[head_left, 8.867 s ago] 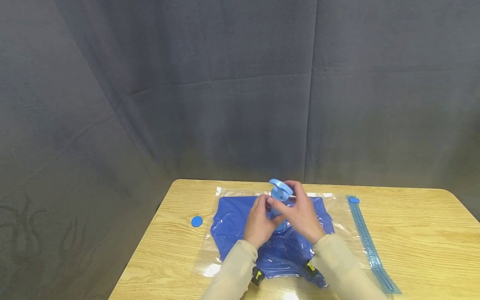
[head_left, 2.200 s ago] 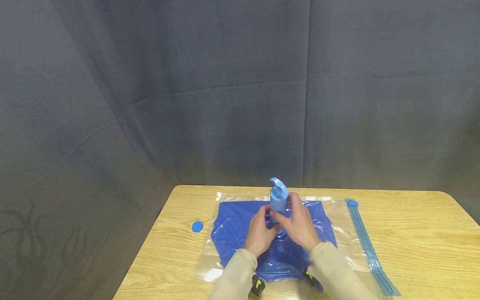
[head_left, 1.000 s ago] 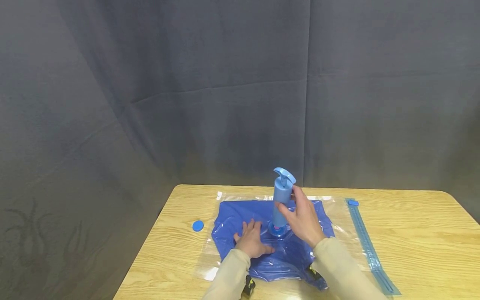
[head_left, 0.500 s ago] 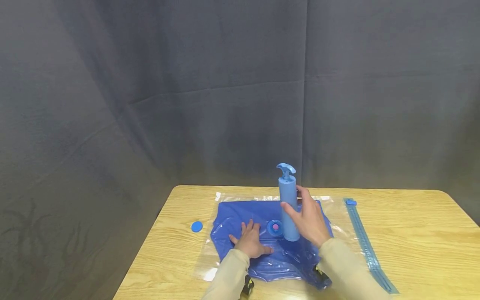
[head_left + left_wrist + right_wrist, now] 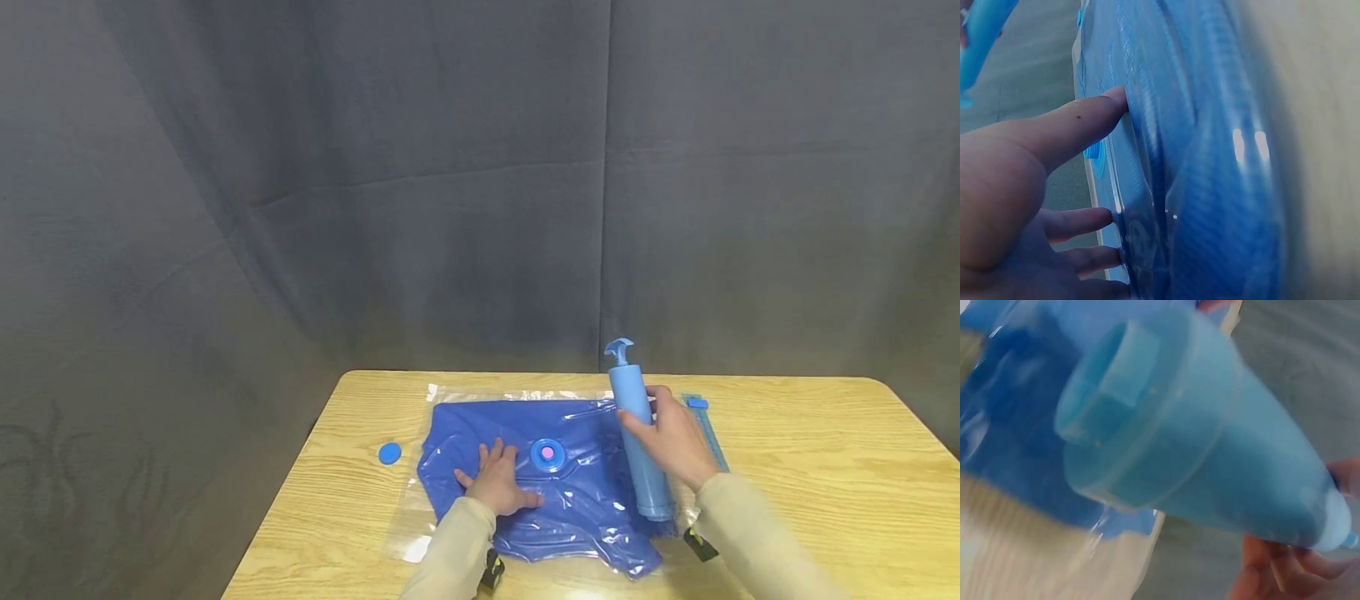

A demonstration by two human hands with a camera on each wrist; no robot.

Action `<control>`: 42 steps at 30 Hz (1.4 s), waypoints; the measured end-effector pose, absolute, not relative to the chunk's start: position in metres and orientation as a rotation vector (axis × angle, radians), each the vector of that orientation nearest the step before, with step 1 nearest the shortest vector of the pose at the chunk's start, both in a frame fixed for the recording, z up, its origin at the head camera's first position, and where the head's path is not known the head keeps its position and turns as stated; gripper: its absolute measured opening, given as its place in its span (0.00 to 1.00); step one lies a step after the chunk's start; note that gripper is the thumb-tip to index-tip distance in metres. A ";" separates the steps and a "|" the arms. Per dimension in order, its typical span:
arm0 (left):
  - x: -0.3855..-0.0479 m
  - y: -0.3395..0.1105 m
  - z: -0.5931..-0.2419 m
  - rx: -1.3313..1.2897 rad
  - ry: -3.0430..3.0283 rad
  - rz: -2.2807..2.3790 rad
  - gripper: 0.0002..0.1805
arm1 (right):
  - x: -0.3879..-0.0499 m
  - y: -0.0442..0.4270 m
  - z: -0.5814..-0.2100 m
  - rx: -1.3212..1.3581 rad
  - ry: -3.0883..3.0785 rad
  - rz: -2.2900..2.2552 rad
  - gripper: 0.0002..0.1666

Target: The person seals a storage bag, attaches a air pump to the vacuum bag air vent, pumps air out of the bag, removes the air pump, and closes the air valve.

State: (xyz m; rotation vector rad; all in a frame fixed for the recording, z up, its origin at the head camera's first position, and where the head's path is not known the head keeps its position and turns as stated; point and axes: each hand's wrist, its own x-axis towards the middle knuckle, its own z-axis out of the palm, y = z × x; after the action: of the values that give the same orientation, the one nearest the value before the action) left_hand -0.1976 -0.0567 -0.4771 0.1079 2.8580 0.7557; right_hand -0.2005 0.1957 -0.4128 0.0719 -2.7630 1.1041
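Note:
My right hand [image 5: 671,433] grips a light blue hand pump [image 5: 640,442] by its barrel, lifted over the right part of a clear vacuum storage bag [image 5: 420,492]. The pump leans, its T-handle up; the right wrist view shows its hollow round nozzle end [image 5: 1110,381] close up. Inside the bag lies folded blue fabric [image 5: 472,425]. A round blue valve [image 5: 548,455] with a pink centre sits uncovered on the bag. Left of the valve, my left hand [image 5: 498,486] rests on the bag with fingers spread, and in the left wrist view its fingertips touch the plastic.
A round blue cap [image 5: 389,453] lies on the wooden table [image 5: 322,500], left of the bag. The bag's blue zip strip with its slider [image 5: 697,403] runs along the right side, partly hidden by my right arm. A grey curtain [image 5: 450,250] hangs behind the table.
Earlier both hands held the pump on the valve. My left hand has let go and settled flat on the bag; my right hand has lifted the pump off and carried it right.

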 end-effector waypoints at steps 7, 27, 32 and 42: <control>-0.197 -0.056 -0.477 0.119 2.857 0.750 0.48 | -0.196 0.239 -0.420 0.038 -2.892 1.019 0.41; -0.197 -0.056 -0.480 0.108 2.845 0.742 0.49 | -0.184 0.358 -0.430 -0.261 -3.296 0.593 0.37; -0.197 -0.057 -0.481 0.102 2.847 0.743 0.48 | -0.184 0.365 -0.439 -0.317 -3.269 0.416 0.36; -0.197 -0.057 -0.482 0.107 2.847 0.749 0.47 | -0.193 0.366 -0.458 -0.378 -3.200 0.294 0.39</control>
State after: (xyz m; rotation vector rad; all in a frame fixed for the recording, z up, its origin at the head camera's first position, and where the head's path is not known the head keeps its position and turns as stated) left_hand -0.1975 -0.0570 -0.4820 0.1065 2.8471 0.7494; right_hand -0.1928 0.3664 -0.4581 -0.3780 -3.2001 0.2939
